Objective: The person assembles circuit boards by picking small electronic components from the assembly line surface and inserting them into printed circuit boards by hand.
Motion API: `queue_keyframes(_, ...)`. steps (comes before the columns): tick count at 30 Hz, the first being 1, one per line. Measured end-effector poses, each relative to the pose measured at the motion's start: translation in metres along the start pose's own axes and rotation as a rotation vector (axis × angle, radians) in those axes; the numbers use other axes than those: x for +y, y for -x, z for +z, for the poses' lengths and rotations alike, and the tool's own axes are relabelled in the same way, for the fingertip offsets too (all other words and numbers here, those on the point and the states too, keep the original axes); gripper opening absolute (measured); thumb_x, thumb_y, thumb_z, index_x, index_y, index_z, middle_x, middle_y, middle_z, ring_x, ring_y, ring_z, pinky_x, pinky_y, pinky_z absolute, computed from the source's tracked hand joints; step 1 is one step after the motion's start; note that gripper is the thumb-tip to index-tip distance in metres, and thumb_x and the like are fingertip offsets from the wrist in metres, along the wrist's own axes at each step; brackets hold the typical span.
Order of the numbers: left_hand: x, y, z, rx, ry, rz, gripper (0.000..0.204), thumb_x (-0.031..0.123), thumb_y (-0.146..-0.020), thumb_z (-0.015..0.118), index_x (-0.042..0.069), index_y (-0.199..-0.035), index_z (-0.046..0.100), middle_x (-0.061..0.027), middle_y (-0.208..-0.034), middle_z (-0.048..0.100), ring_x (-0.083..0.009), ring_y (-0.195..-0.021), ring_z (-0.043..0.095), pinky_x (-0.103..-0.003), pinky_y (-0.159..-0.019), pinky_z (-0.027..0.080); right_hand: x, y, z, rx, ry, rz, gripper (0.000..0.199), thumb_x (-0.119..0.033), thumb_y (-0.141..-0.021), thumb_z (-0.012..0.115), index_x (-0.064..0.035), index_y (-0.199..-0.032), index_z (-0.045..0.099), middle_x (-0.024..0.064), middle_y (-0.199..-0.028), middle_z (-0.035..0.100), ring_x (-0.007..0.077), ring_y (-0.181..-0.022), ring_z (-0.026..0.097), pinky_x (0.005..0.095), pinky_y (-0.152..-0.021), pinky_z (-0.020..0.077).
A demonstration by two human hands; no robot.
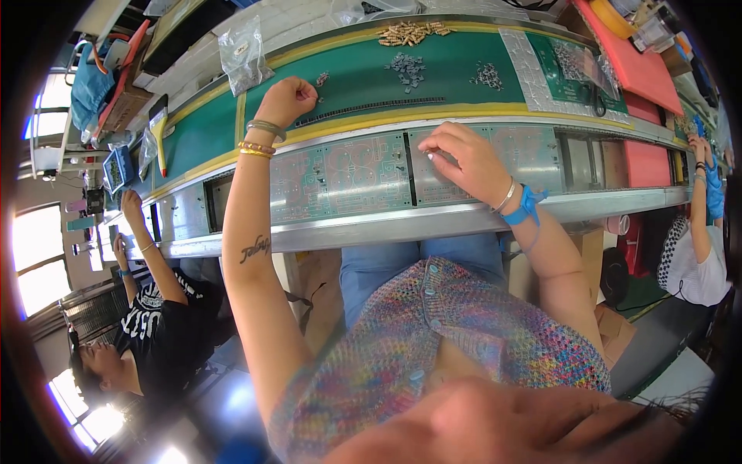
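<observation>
My left hand (pixel 287 99) reaches out over the green work mat (pixel 363 73), fingers curled at a small cluster of tiny grey parts (pixel 321 79); whether it pinches one I cannot tell. My right hand (pixel 464 158) rests on a pale circuit board (pixel 533 151) lying in the metal conveyor track, fingertips pressed together at the board's surface. A second circuit board (pixel 340 174) lies to its left in the same track. A long black strip (pixel 371 110) lies on the mat just past my left hand.
Piles of brass-coloured parts (pixel 410 32) and grey parts (pixel 406 68) lie farther back on the mat. A clear plastic bag (pixel 243 54) stands at the back left. Red foam sheets (pixel 634 66) lie to the right. Other people sit at the line at left (pixel 154 309) and right (pixel 696 232).
</observation>
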State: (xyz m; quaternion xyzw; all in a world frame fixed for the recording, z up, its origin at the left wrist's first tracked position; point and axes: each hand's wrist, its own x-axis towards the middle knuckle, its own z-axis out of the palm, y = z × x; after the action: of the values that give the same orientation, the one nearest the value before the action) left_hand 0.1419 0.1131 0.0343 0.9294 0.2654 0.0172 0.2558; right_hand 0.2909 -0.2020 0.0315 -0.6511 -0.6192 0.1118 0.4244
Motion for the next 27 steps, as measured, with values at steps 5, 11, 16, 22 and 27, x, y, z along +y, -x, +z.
queue_keyframes(5,0.000,0.004,-0.002,0.072,0.040,0.020,0.012,0.014,-0.076,0.068,0.006,-0.085,0.068,-0.0063,-0.077,0.067,-0.0169,-0.071,0.064,-0.029,-0.069,0.050,0.000,0.002,0.000,-0.002,0.000,0.009,0.018,-0.001,-0.077,0.060,-0.0062,-0.094,0.062,0.0072,-0.086,0.056,0.0258,-0.082,0.055,0.0337,-0.071,0.0461)
queue_keyframes(11,0.013,0.002,0.000,0.005,-0.001,-0.009,0.010,0.013,-0.075,0.069,0.005,-0.081,0.068,-0.0055,-0.074,0.066,-0.0159,-0.068,0.063,-0.027,-0.067,0.049,0.000,0.001,0.002,0.011,0.006,-0.007,0.019,-0.001,-0.076,0.060,-0.0064,-0.094,0.062,0.0069,-0.086,0.057,0.0256,-0.081,0.056,0.0335,-0.071,0.0465)
queue_keyframes(16,0.010,-0.002,-0.002,-0.015,0.051,0.001,0.010,0.010,-0.074,0.069,0.004,-0.082,0.067,-0.0050,-0.073,0.065,-0.0131,-0.067,0.061,-0.026,-0.066,0.049,0.002,0.003,0.001,0.014,-0.002,-0.007,0.019,-0.001,-0.076,0.060,-0.0067,-0.094,0.062,0.0068,-0.086,0.056,0.0255,-0.081,0.056,0.0336,-0.070,0.0466)
queue_keyframes(22,-0.004,0.004,-0.014,0.018,0.143,-0.012,0.011,0.011,-0.077,0.068,0.003,-0.084,0.065,-0.0018,-0.074,0.064,-0.0087,-0.068,0.058,-0.024,-0.067,0.048,0.001,0.003,0.000,0.015,0.006,-0.007,0.020,-0.001,-0.076,0.060,-0.0067,-0.094,0.062,0.0067,-0.086,0.056,0.0256,-0.081,0.056,0.0340,-0.071,0.0466)
queue_keyframes(27,-0.007,0.008,-0.014,0.058,0.129,-0.066,0.012,0.010,-0.076,0.068,0.004,-0.086,0.066,-0.0026,-0.076,0.065,-0.0100,-0.069,0.060,-0.023,-0.069,0.049,0.000,0.002,0.000,0.018,0.003,-0.016,0.020,-0.001,-0.076,0.060,-0.0067,-0.095,0.062,0.0066,-0.086,0.057,0.0254,-0.082,0.056,0.0341,-0.071,0.0466)
